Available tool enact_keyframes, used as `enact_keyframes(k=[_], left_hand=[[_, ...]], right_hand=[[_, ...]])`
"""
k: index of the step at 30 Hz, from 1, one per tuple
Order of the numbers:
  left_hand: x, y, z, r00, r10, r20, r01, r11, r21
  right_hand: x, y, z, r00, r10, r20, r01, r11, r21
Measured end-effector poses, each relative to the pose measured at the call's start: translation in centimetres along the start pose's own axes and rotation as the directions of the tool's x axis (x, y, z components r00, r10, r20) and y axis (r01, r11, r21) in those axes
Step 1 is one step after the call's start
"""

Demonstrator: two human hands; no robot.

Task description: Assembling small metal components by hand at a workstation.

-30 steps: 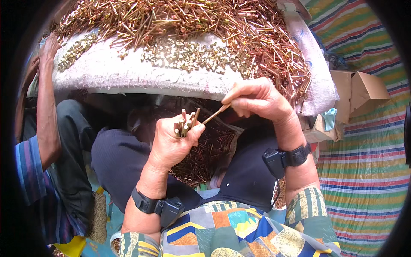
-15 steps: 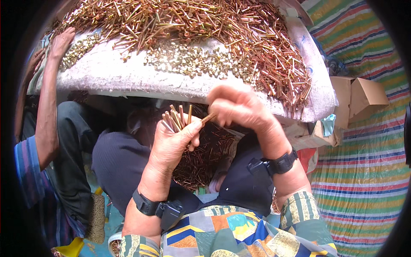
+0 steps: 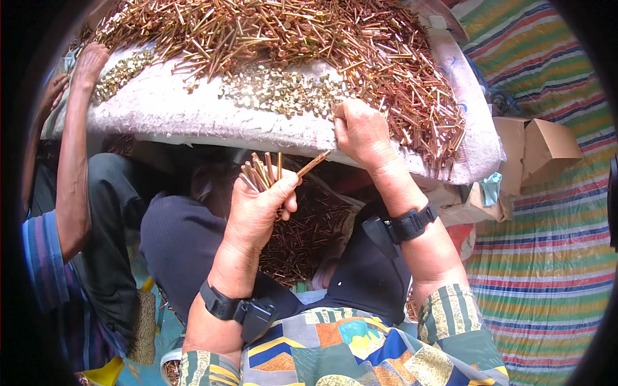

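My left hand (image 3: 257, 209) is closed round a bundle of thin, copper-coloured metal rods (image 3: 259, 172), their ends sticking up above the fist. One rod (image 3: 313, 164) points out to the right between its thumb and fingers. My right hand (image 3: 364, 132) is over the front of the padded white work surface (image 3: 174, 116), at the right end of a patch of small, shiny brass-coloured pieces that look like nuts (image 3: 277, 90). Its fingers are curled together, and whatever they pinch is hidden.
A big heap of copper-coloured rods (image 3: 257, 32) covers the back and right of the surface. More rods (image 3: 299, 238) lie below, between my knees. At the left, a co-worker's hand (image 3: 91, 61) reaches toward the heap. An opened cardboard box (image 3: 547, 148) stands beside a striped sheet (image 3: 541, 257).
My right hand has moved up and right, away from the rod end, onto the edge of the small brass pieces. The left hand keeps its bundle, almost in place.
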State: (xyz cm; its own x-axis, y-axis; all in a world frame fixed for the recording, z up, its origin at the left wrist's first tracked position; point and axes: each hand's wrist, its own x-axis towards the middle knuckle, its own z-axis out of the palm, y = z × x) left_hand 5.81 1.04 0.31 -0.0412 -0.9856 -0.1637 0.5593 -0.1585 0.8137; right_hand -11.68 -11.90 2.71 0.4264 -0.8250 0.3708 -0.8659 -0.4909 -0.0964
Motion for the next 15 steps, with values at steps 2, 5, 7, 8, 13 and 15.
enact_keyframes(k=[2, 5, 7, 8, 13, 15], left_hand=[[0.0, -0.2, 0.0, 1.000, 0.010, 0.011, -0.010, 1.000, 0.001], [0.1, -0.2, 0.1, 1.000, 0.019, 0.017, -0.019, 1.000, 0.006], [0.1, -0.3, 0.4, 0.999, 0.015, 0.028, -0.015, 1.000, -0.007], [0.1, -0.2, 0.5, 0.999, 0.015, 0.028, -0.015, 1.000, -0.007], [0.1, -0.3, 1.0, 1.000, -0.024, 0.006, 0.024, 0.999, 0.032], [0.2, -0.4, 1.0, 0.999, -0.038, 0.028, 0.037, 0.999, 0.026]], right_hand=[[0.0, 0.0, -0.2, 0.999, -0.029, -0.020, 0.029, 0.999, 0.018], [-0.3, 0.2, -1.6, 0.999, -0.004, -0.032, 0.014, 0.953, 0.302], [-1.2, 0.4, -2.3, 0.996, 0.091, -0.018, -0.074, 0.893, 0.443], [-1.7, 0.5, -2.6, 0.983, 0.175, 0.060, -0.166, 0.695, 0.700], [-4.6, -0.7, -5.0, 0.953, 0.119, 0.278, -0.300, 0.271, 0.914], [-5.0, -0.9, -5.5, 0.950, 0.093, 0.300, -0.314, 0.259, 0.914]])
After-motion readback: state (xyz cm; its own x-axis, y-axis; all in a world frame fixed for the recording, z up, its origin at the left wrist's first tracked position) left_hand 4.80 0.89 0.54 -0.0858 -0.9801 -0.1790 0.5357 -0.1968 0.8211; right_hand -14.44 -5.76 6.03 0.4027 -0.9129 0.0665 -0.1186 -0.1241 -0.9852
